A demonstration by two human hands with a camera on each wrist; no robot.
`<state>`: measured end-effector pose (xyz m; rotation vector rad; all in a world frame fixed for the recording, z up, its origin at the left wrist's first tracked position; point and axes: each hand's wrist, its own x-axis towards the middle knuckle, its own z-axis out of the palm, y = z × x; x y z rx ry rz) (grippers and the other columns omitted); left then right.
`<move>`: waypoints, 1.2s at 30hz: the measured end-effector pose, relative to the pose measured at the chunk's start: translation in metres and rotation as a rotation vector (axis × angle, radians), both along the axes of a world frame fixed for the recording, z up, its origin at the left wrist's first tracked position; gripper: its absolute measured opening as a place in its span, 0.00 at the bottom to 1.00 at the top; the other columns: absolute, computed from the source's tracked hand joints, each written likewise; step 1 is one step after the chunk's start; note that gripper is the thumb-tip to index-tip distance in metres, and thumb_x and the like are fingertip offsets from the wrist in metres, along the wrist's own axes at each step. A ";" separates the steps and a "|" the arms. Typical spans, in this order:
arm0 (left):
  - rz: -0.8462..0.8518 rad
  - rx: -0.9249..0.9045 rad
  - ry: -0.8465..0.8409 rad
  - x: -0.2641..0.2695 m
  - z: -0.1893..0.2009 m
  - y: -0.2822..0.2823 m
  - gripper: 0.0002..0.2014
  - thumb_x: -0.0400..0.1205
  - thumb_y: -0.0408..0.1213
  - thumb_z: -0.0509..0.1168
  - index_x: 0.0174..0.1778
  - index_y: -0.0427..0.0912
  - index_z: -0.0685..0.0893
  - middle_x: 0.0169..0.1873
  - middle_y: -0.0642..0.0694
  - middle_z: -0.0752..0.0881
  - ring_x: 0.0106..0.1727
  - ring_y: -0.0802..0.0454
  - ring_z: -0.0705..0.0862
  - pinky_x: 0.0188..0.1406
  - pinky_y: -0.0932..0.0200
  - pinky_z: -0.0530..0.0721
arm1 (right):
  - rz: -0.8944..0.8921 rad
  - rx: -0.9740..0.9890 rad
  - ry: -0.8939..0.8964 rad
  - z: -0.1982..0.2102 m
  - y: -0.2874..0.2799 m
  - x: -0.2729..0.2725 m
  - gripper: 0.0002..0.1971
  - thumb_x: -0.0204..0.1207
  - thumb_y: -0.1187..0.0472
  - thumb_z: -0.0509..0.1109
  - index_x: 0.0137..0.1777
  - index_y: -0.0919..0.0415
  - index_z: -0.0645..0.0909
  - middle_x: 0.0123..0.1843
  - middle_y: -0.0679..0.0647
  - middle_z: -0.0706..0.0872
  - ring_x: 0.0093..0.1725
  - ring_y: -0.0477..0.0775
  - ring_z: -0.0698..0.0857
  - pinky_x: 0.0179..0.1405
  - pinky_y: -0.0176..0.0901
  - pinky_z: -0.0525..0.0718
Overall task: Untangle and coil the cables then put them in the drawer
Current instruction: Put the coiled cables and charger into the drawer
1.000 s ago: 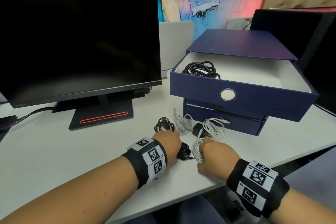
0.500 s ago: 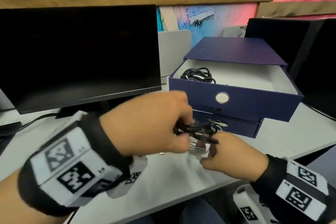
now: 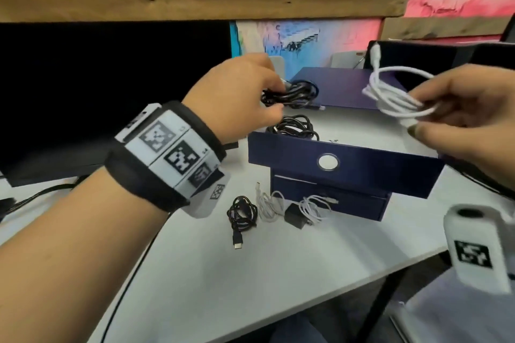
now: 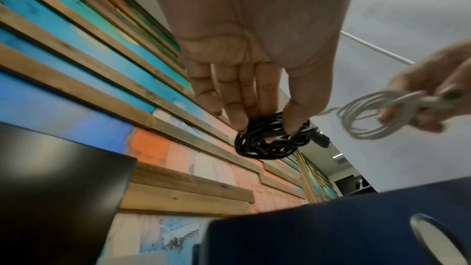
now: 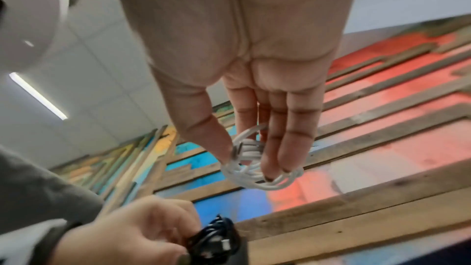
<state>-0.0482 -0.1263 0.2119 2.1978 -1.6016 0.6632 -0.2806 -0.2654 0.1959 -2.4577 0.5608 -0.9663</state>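
Observation:
My left hand [image 3: 274,100] pinches a coiled black cable [image 3: 295,93] [image 4: 270,140] above the left end of the open blue drawer [image 3: 345,159]. My right hand [image 3: 434,120] pinches a coiled white cable [image 3: 395,97] [image 5: 254,170] above the drawer's right part. Another black cable coil [image 3: 295,127] lies inside the drawer at its left end. On the desk in front of the drawer unit lie a black cable [image 3: 242,214], a white cable [image 3: 269,203] and a black adapter [image 3: 296,216] with a white cable [image 3: 315,205].
A dark monitor [image 3: 111,86] stands at the left on the white desk [image 3: 250,273], with its black lead running toward the desk's front edge. A second closed drawer [image 3: 328,200] sits under the open one. Wooden shelves hang above.
Both hands rose from the desk, each lifting a coil. The left carried the black coil up over the drawer; the right pulled the white coil up and to the right, apart from it.

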 end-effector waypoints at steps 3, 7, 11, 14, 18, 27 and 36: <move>-0.085 0.091 -0.001 -0.007 -0.004 -0.025 0.17 0.80 0.47 0.66 0.65 0.54 0.84 0.55 0.55 0.80 0.52 0.56 0.78 0.52 0.58 0.78 | -0.110 -0.042 0.075 0.001 -0.027 0.013 0.14 0.60 0.52 0.77 0.47 0.40 0.83 0.35 0.43 0.87 0.26 0.56 0.87 0.30 0.48 0.87; -0.157 0.317 -0.098 -0.014 -0.007 -0.054 0.15 0.82 0.47 0.65 0.65 0.55 0.84 0.60 0.54 0.80 0.60 0.52 0.78 0.54 0.55 0.76 | -0.198 -0.041 0.314 -0.004 -0.043 0.031 0.08 0.64 0.58 0.79 0.38 0.44 0.84 0.29 0.45 0.86 0.32 0.51 0.85 0.29 0.40 0.77; -0.178 0.424 -0.079 -0.013 -0.011 -0.076 0.14 0.82 0.45 0.66 0.63 0.54 0.86 0.60 0.55 0.82 0.61 0.50 0.80 0.61 0.53 0.76 | -0.191 -0.030 0.432 -0.007 -0.047 0.036 0.05 0.67 0.56 0.78 0.35 0.46 0.86 0.31 0.43 0.86 0.36 0.46 0.84 0.34 0.39 0.75; -0.201 0.474 0.025 -0.010 -0.012 -0.088 0.13 0.81 0.41 0.68 0.62 0.52 0.87 0.59 0.53 0.85 0.60 0.51 0.81 0.59 0.58 0.78 | -0.172 0.004 0.478 -0.009 -0.045 0.040 0.06 0.71 0.55 0.74 0.33 0.46 0.88 0.35 0.42 0.89 0.41 0.46 0.85 0.41 0.42 0.81; -0.216 0.512 0.053 -0.010 -0.014 -0.101 0.15 0.81 0.39 0.69 0.63 0.50 0.86 0.61 0.51 0.84 0.61 0.51 0.81 0.51 0.66 0.71 | -0.199 0.018 0.581 -0.009 -0.040 0.044 0.14 0.76 0.50 0.67 0.35 0.55 0.89 0.37 0.51 0.89 0.42 0.53 0.85 0.45 0.46 0.81; -0.148 0.570 0.231 -0.014 -0.019 -0.102 0.14 0.83 0.34 0.63 0.60 0.51 0.88 0.58 0.50 0.87 0.57 0.47 0.84 0.55 0.59 0.79 | -0.258 -0.265 0.507 -0.018 -0.030 0.042 0.21 0.75 0.39 0.53 0.39 0.41 0.87 0.47 0.45 0.82 0.48 0.56 0.80 0.59 0.55 0.74; -0.102 -0.005 0.254 0.009 -0.004 -0.040 0.18 0.74 0.23 0.56 0.41 0.49 0.86 0.42 0.56 0.79 0.45 0.59 0.78 0.44 0.73 0.71 | -0.096 -0.314 0.018 -0.031 0.003 0.041 0.14 0.78 0.48 0.64 0.38 0.51 0.88 0.39 0.47 0.81 0.39 0.48 0.75 0.37 0.40 0.65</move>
